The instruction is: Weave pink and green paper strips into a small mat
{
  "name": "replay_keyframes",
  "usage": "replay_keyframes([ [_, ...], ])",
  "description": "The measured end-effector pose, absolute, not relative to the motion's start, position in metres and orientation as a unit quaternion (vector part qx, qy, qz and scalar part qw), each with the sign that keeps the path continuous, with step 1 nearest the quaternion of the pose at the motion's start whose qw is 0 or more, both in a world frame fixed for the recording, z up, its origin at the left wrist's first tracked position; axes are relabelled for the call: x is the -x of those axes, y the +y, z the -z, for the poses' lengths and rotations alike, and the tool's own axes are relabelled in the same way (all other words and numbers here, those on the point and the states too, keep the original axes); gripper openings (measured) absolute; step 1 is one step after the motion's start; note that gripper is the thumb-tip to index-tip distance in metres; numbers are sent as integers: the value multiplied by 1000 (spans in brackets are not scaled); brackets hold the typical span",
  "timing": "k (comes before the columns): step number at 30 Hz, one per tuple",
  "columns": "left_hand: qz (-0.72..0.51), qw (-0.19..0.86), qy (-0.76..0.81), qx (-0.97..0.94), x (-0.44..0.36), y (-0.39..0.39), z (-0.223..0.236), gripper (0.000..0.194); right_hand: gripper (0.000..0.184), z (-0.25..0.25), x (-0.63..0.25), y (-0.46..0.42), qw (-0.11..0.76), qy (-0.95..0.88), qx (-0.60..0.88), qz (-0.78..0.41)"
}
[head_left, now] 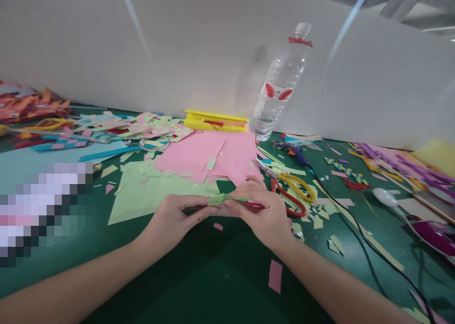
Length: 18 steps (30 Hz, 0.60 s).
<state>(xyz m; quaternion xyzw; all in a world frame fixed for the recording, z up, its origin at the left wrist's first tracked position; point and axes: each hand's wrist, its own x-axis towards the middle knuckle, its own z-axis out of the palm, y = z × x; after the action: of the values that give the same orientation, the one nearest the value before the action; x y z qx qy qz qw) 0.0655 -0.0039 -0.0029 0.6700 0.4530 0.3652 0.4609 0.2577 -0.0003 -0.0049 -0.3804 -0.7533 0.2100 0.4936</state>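
Note:
Between my two hands is a narrow green paper strip [216,200], raised over the near edge of the paper sheets. My left hand [181,215] pinches its left end between thumb and forefinger. The other end sits in the pinch of my right hand [261,208], whose fingers cover part of it. Under and behind the hands lie a light green paper sheet [137,191] and overlapping pink paper sheets [192,153]. Scissors with red and yellow handles [298,186] rest just beyond my right hand, blades toward the pink paper.
A tilted-looking water bottle [277,91] stands by the white partition [177,44]. At right are a glue gun [293,151], its black cable, and a purple-and-white device [432,234]. Woven paper strips [152,127] pile up at back left. Paper scraps [336,244] litter the green table [213,276].

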Motion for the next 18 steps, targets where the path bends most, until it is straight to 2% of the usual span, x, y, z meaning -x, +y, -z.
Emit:
replay_keyframes([
  [6,-348,451,451,-687,-64,-3,5,19,7,3,-259,-2,486,-754,382,-222],
  [10,-345,383,489,-704,-62,-2,4,26,2,1,-260,-1,462,-749,416,-228],
  [13,-347,347,513,-705,-60,1,5,33,10,2,-261,1,458,-737,446,-221],
  [18,-353,342,531,-690,-57,5,5,36,11,5,-262,5,456,-723,462,-237],
])
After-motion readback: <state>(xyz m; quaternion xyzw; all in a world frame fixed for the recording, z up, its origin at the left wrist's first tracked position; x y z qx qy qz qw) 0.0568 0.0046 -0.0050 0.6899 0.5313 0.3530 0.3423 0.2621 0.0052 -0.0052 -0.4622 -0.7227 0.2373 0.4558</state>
